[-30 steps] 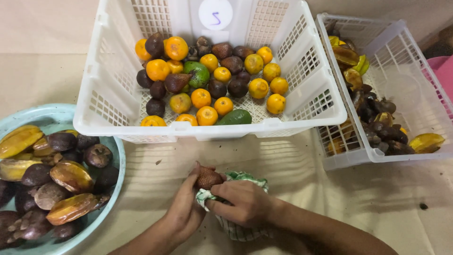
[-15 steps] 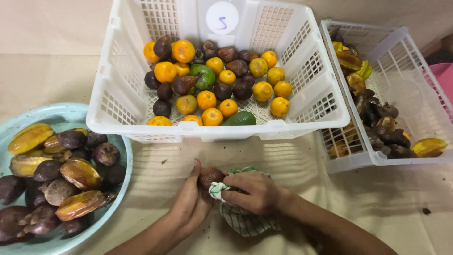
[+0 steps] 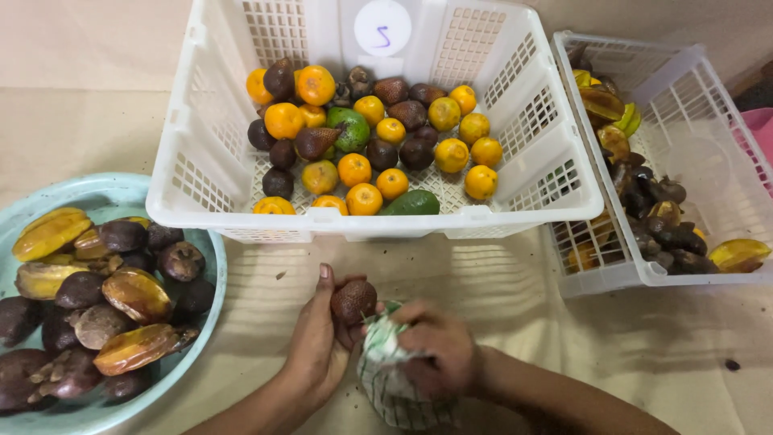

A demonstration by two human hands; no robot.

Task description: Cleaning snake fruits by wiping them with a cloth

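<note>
Brown scaly fruit [image 3: 353, 300] against checked cloth [image 3: 386, 379]

Premises appear to be a fruit sorting or cleaning station, of the kind found in a market stall's back area or a small produce business; which of these cannot be told. Evidence: a white perforated plastic crate [image 3: 201, 173] at 12 o'clock, bearing a round handwritten label [image 3: 382, 26] and holding mixed oranges, snake fruit and avocados; a second white crate [image 3: 692, 145] at 2 o'clock with starfruit and dark fruit; a pale blue basin [image 3: 121, 189] at 9 o'clock, likewise filled. The desk [image 3: 644, 338] is covered in plain beige sheeting, lightly soiled.
</note>
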